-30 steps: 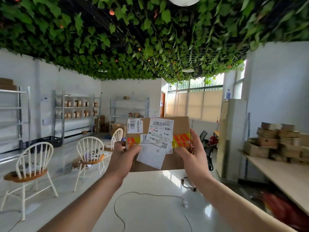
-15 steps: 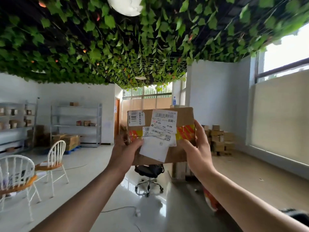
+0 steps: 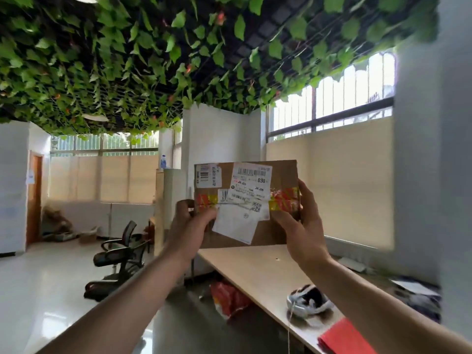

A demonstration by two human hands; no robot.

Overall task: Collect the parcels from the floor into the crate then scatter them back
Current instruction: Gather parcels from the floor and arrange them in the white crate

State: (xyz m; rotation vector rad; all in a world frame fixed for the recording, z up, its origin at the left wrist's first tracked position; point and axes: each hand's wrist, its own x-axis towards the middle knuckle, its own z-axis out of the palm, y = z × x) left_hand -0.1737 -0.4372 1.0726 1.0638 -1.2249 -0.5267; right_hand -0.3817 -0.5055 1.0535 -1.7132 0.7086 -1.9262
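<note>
One brown cardboard parcel with white shipping labels and red-and-yellow tape (image 3: pixel 283 178), two bare hands. The parcel is held upright in the air (label side towards the camera) over a long pale wooden table (image 3: pixel 255 267). The left hand (image 3: pixel 190 227) pinches its lower left edge, and the right hand (image 3: pixel 302 226) clasps the right edge, thumb on the front. A white-and-black headset (image 3: pixel 309 300) lies on the table. A black office chair (image 3: pixel 120 254) stands on the glossy white floor (image 3: pixel 38 290) under a ceiling of green leafy vines (image 3: pixel 127 72).
</note>
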